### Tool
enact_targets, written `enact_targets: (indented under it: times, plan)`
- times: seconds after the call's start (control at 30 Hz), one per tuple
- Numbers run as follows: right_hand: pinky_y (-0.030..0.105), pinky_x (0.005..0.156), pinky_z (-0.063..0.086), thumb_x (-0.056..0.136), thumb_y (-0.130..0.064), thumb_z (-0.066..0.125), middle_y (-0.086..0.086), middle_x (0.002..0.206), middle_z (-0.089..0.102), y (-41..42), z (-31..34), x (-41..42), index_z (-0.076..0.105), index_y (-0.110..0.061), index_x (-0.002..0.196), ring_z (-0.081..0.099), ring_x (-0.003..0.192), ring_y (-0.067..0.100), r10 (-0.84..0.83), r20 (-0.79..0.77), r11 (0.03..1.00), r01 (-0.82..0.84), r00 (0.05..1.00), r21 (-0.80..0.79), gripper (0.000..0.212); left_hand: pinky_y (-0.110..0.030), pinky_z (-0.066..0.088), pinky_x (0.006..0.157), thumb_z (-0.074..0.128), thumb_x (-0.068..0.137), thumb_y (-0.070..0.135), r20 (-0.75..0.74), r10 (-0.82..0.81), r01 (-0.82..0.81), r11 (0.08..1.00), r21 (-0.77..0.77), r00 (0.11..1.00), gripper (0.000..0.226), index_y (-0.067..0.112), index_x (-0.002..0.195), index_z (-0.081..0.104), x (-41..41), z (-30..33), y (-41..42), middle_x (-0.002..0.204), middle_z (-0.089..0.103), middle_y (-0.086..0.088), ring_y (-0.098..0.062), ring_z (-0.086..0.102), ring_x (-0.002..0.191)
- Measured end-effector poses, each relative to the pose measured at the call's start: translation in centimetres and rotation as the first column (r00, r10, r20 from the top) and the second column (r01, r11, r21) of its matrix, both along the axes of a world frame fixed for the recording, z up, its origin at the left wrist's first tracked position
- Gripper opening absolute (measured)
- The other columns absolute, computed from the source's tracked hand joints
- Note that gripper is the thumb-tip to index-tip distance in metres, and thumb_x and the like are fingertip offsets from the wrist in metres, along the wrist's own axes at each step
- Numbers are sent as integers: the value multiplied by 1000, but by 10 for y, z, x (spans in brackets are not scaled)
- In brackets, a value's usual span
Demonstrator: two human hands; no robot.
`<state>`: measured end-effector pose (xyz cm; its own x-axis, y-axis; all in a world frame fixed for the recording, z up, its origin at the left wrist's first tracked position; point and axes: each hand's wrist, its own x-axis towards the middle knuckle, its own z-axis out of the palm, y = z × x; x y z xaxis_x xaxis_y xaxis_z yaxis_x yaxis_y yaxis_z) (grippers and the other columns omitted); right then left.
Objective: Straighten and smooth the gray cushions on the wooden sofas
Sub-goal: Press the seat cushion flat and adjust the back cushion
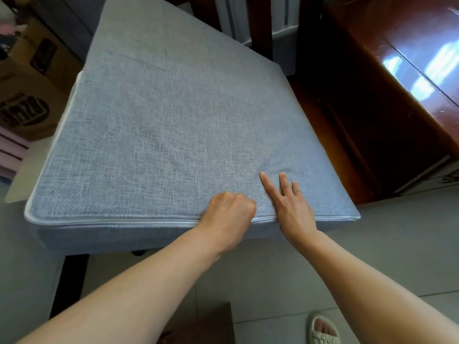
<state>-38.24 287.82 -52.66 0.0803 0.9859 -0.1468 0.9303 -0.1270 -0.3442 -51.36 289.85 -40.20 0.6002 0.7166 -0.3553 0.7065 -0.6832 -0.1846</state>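
A large square gray-blue seat cushion (159,135) with pale piping fills the middle of the view, lying flat with its front edge toward me. My left hand (229,214) sits at the front edge right of centre, fingers curled down over the piping and gripping the fabric there. Just to its right, my right hand (291,207) lies flat on the cushion top with straight fingers pressing the cloth. A small crease runs in the fabric just beyond the right fingertips. A back cushion (159,28) of the same cloth rises behind the seat.
A polished dark wooden table (409,70) stands close on the right, beside the cushion. Cardboard boxes (32,78) are stacked at the left. Gray floor tiles (372,244) lie below, with my sandalled foot (323,328) at the bottom right.
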Motion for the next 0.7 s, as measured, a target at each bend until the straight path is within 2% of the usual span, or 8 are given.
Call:
enact_targets:
  times: [0.1, 0.17, 0.23, 0.33, 0.43, 0.5, 0.6, 0.7]
  plan:
    - [41, 96, 44, 92, 6, 46, 13, 158, 4, 18, -3, 1, -16, -44, 147, 18, 140, 40, -5, 12, 1000, 5, 1000, 16, 97, -28, 28, 66, 49, 82, -1, 97, 9, -12, 999, 37, 995, 22, 19, 83, 41, -8, -5, 17, 92, 56, -3, -25, 57, 94]
    - [40, 94, 45, 91, 6, 47, 13, 157, 5, 34, -5, 1, -17, -44, 146, 23, 137, 39, -7, 12, 999, 7, 1000, 48, 98, -28, 27, 63, 52, 81, 0, 126, 6, -13, 998, 56, 992, 23, 19, 79, 38, -11, -8, 32, 81, 43, 2, -23, 56, 88]
    - [40, 94, 45, 91, 6, 47, 14, 156, 6, 47, -7, 1, -16, -43, 147, 25, 135, 39, -6, 4, 998, 6, 1000, 56, 97, -29, 27, 63, 54, 82, 4, 123, -23, 13, 997, 81, 992, 22, 20, 80, 39, -11, -8, 47, 83, 39, 5, -21, 52, 90]
    - [40, 96, 44, 92, 5, 46, 14, 156, 6, 57, -10, 0, -15, -44, 147, 25, 134, 40, -8, 6, 998, 8, 1000, 67, 96, -26, 22, 72, 57, 86, 18, 66, -139, 131, 984, 117, 988, 13, 25, 92, 47, -14, -9, 64, 97, 39, 6, -17, 41, 102]
    - [41, 101, 40, 94, 5, 43, 14, 158, 0, 60, -12, 2, -17, -45, 146, 17, 140, 42, 13, 7, 999, -13, 1000, 33, 93, -32, 24, 96, 61, 84, 25, 6, -158, 156, 977, 144, 987, 42, 25, 120, 38, -17, -18, 68, 132, 32, -1, -21, 28, 126]
    - [42, 104, 38, 95, 2, 43, 15, 158, -2, 61, -9, 3, -19, -43, 146, 14, 142, 41, 18, 10, 1000, -18, 1000, 10, 92, -43, 12, 112, 54, 88, 25, -111, -124, 140, 979, 149, 986, 65, 23, 143, 19, -16, -25, 68, 154, 10, -5, -25, 9, 143]
    - [40, 103, 39, 95, -3, 47, 18, 158, -4, 60, -2, 5, -30, -39, 141, 16, 141, 42, 52, 49, 999, -52, 997, -9, 96, -47, 0, 116, 44, 94, 24, -219, -75, 103, 987, 122, 973, 78, 16, 151, -8, -13, -24, 67, 159, -14, -4, -24, -9, 147]
    - [39, 103, 39, 91, -6, 55, 22, 156, -7, 60, 9, 13, -31, -36, 143, 14, 141, 43, 126, 57, 988, -120, 990, -97, 105, -47, -3, 116, 47, 94, 27, -236, -38, 56, 996, 68, 971, 84, 14, 151, -13, -9, -17, 66, 159, -18, -3, -23, -13, 146]
